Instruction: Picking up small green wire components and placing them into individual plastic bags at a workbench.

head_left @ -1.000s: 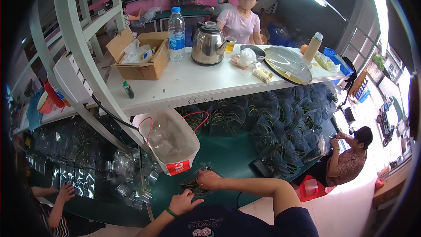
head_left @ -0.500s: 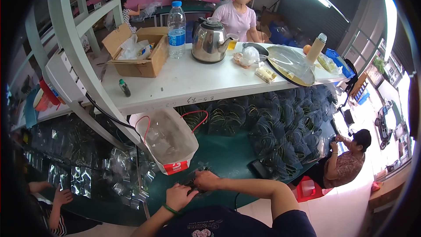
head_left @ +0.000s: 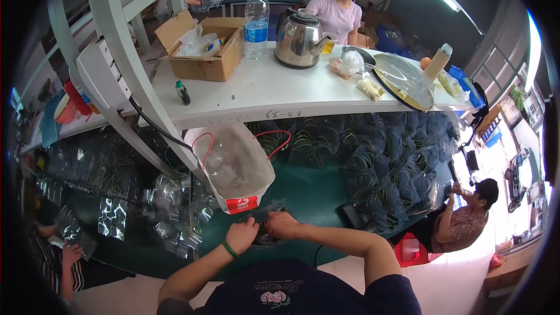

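My left hand [head_left: 242, 234] is closed, its fingers pinching the edge of a dark see-through plastic bag [head_left: 269, 209]. Close beside it, my right hand [head_left: 282, 225] grips the same bag with bent fingers. Beneath and between the hands lies a dark coiled bundle [head_left: 267, 238], partly hidden by them; I cannot make out its kind. Just beyond stands an open white carrier bag [head_left: 233, 166] with red cord handles and clear plastic inside.
Many bagged coils [head_left: 379, 169] cover the green table [head_left: 309, 189] at right; shiny clear packets [head_left: 114, 216] lie left. A black box-shaped thing [head_left: 351, 216] sits right of my hands. Above, a white shelf [head_left: 233, 96] holds a kettle [head_left: 300, 41] and a carton [head_left: 204, 61]. Co-workers sit on both sides.
Both hands have lifted the plastic bag's edge up and away from me, and my left hand has risen from the bundle. The view has shifted slightly. At left, a co-worker now holds a clear packet.
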{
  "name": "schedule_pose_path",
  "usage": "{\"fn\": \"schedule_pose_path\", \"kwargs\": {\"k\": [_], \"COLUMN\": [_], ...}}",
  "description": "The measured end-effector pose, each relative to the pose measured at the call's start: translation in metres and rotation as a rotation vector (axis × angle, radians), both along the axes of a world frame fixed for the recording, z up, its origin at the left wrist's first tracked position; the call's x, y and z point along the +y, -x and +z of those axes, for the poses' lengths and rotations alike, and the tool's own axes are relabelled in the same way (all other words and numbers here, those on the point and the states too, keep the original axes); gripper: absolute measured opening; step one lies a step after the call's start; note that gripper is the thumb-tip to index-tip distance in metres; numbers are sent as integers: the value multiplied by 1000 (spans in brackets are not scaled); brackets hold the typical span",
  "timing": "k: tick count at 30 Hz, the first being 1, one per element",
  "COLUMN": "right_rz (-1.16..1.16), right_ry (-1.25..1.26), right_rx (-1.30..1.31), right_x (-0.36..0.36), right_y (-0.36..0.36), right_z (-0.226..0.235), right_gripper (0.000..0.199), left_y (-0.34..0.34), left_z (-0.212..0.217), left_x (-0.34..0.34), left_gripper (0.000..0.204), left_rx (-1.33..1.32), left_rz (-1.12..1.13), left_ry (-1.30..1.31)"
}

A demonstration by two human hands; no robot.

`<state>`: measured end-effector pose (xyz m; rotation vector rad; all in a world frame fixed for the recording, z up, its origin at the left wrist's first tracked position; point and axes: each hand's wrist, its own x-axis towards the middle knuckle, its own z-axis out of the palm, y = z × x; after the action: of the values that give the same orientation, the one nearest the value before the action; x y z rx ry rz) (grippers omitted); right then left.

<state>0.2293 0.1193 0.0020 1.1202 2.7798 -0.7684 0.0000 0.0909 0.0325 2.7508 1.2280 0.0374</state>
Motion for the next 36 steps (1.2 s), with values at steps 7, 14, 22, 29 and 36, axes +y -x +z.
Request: {"fn": "schedule_pose_path", "kwargs": {"k": [7, 14, 22, 29, 36], "right_rz": [-84, -99, 170, 101, 50], "right_ry": [-54, -203, -95, 45, 71], "right_rx": [92, 129, -37, -170, -203], "right_x": [-6, -2, 13, 19, 18], "right_y": [-6, -12, -8, 9, 22], "right_z": [-7, -10, -8, 18, 3], "right_gripper": [13, 11, 11, 13, 14], "left_y": [8, 10, 13, 13, 24], "left_z": [-1, -10, -7, -12, -1], "left_x": [1, 13, 4, 1, 6], "left_gripper": [15, 18, 18, 23, 14], "left_rx": [-121, -184, -217, -205, -391], "left_rz": [-28, -32, 58, -13, -38], "left_ry": [77, 54, 8, 9, 31]}}
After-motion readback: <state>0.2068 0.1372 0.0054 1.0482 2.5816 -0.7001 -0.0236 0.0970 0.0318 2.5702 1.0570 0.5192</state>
